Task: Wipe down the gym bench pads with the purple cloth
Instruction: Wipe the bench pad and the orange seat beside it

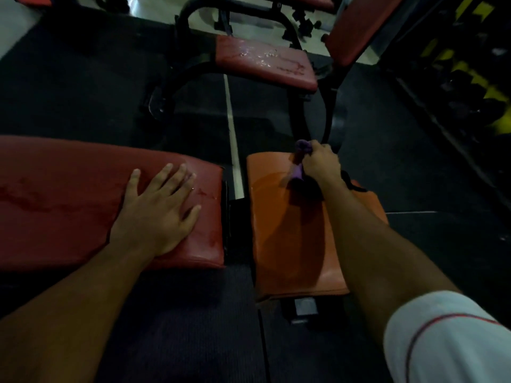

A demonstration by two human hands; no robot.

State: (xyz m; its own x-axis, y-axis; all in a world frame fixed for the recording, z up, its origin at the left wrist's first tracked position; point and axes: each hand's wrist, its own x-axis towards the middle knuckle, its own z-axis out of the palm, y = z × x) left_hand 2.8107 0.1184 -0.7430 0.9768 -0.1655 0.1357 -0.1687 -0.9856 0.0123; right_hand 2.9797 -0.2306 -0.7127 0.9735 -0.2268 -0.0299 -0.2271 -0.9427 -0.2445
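Observation:
A long red bench pad (69, 200) lies at the left with wet streaks on it. My left hand (159, 208) rests flat on its right end, fingers spread. To the right sits a smaller orange seat pad (293, 244). At the far end of the orange pad, my right hand (320, 163) grips the bunched purple cloth (300, 158), and the cloth touches the pad. Part of the cloth is hidden inside my fist.
Another bench with a wet red seat pad (265, 63) and a tilted red back pad (359, 26) stands beyond on a black frame (171, 89). Dark rubber flooring (83, 87) with a white line (232, 128) surrounds the benches. Yellow-black equipment (470, 78) fills the right edge.

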